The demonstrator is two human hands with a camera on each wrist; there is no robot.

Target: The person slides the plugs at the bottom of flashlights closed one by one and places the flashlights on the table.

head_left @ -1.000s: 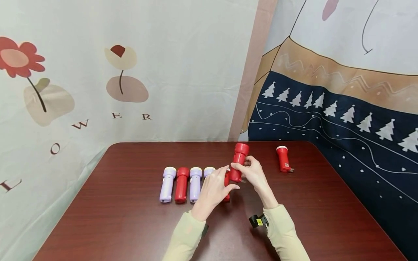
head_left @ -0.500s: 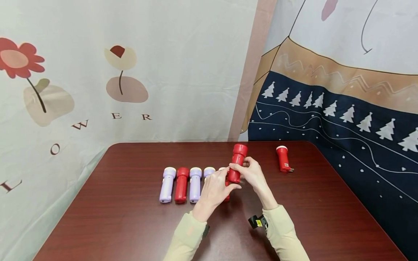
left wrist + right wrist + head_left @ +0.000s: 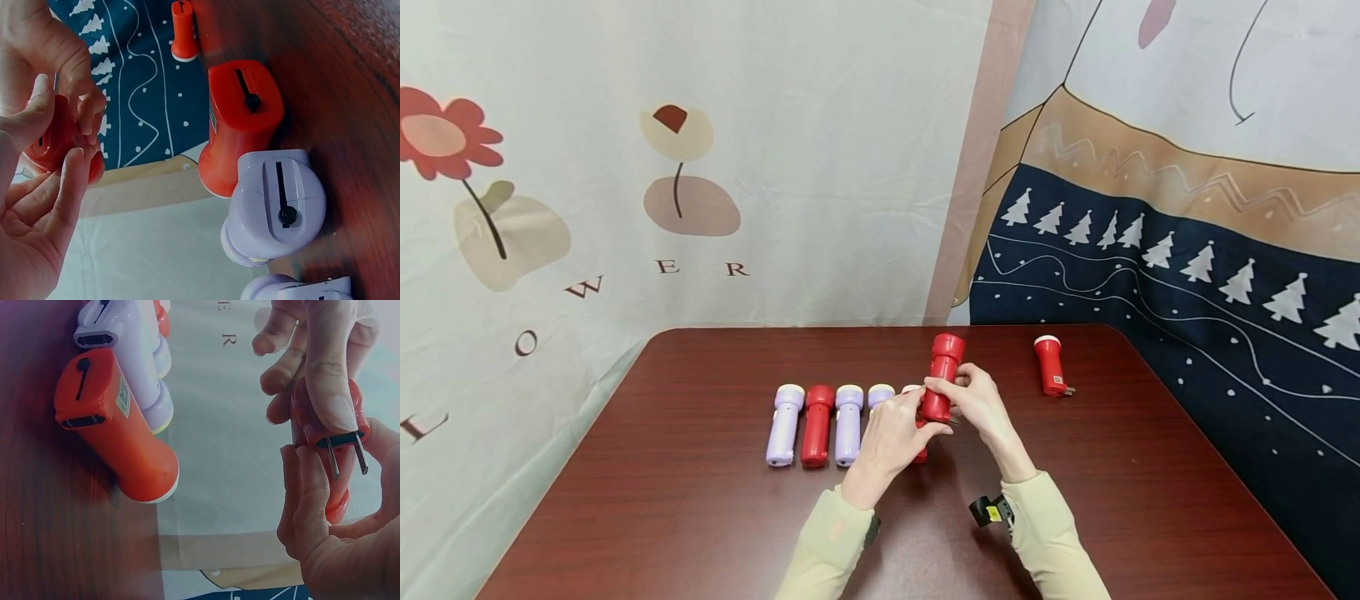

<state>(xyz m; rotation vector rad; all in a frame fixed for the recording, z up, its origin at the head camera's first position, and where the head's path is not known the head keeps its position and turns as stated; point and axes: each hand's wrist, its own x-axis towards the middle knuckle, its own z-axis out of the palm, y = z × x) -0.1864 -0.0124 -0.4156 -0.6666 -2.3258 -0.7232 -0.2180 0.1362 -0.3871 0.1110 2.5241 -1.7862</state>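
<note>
Above the table, both hands hold a red flashlight (image 3: 947, 362) tilted with its head up and away. The right hand (image 3: 983, 407) grips its body between thumb and fingers. At its tail end, the left hand (image 3: 891, 429) has its thumb beside two metal prongs (image 3: 360, 456), which stick out, and its fingers along the body. Just below lies another red flashlight (image 3: 134, 444), largely covered by the left hand in the head view. It ends a row of lavender and red flashlights, among them a lavender one (image 3: 275, 206) right beside it.
At the row's left end lie a lavender flashlight (image 3: 785, 425), a red one (image 3: 817, 425) and another lavender one (image 3: 848, 425). A separate red flashlight (image 3: 1050, 367) with prongs out lies at the back right of the brown table (image 3: 700, 517). Printed curtains (image 3: 820, 167) hang behind.
The held red flashlight has come slightly down and to the left, with the right hand following. The left hand has barely shifted. The flashlights on the table have not moved.
</note>
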